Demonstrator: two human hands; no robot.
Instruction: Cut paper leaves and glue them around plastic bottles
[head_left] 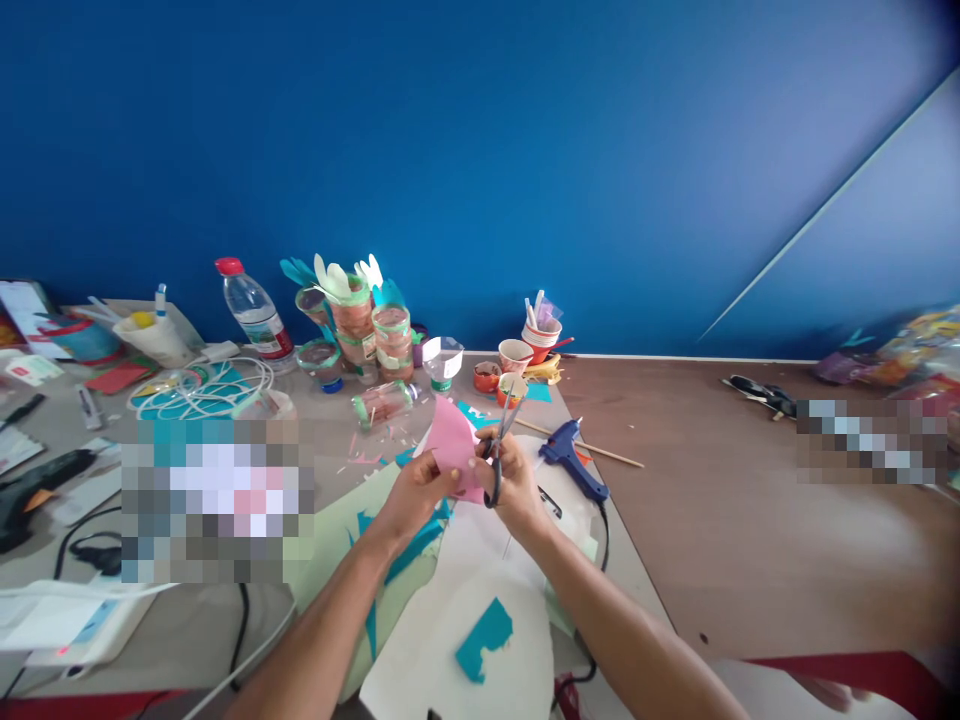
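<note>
My left hand (411, 492) pinches a sheet of pink paper (450, 432) between thumb and fingers, holding it up over the table. In my right hand (519, 492) is a pair of scissors (493, 480) with dark handles, its blades pointing up and away from me beside the paper's right edge. My right thumb is close to the paper; whether it touches cannot be made out. Beneath my forearms lie white card (420, 640) and pale green paper (322, 550). A torn blue paper piece (486, 640) rests on the card, and more blue scraps (420, 540) lie by my left wrist.
A blue glue gun (574, 460) with a black cord and a wooden stick (611, 455) lie to the right. Behind are decorated jars (356, 325), paper cups (516, 355) and a water bottle (255, 315). Coiled white cable (206, 390) and a power strip (82, 630) are left.
</note>
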